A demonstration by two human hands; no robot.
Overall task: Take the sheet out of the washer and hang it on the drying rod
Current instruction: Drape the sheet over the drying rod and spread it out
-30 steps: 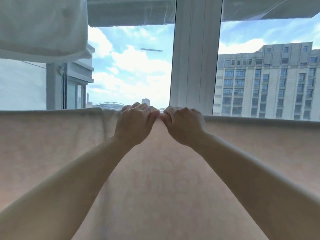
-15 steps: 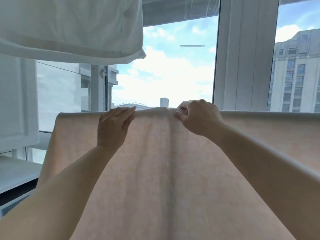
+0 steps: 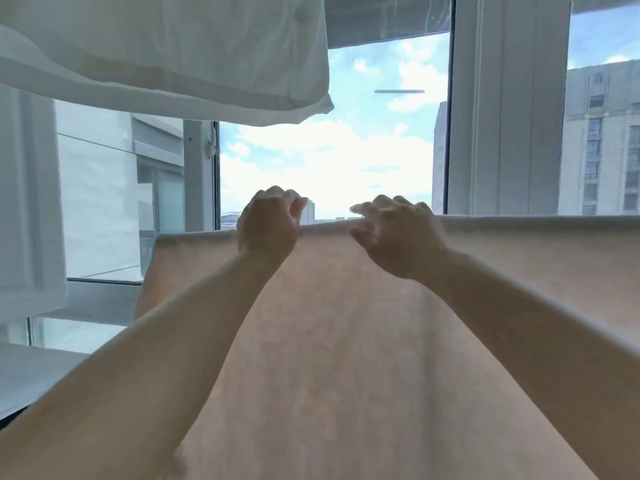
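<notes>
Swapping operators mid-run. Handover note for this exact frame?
Left hand: fingers curled at the top fold of the sheet; whether it really grips is unclear.
Right hand: fingers loosely bent over the same fold, no clear pinch.
Sheet: peach, out of the washer, draped over what seems to be the rod, hidden under the fold; its left edge is in view, the right runs out of frame.
Left: even it out along the fold, then let go.

sheet (image 3: pixel 346 341) before window (image 3: pixel 332 161) | left hand (image 3: pixel 268 223) left of right hand (image 3: pixel 398 237)
</notes>
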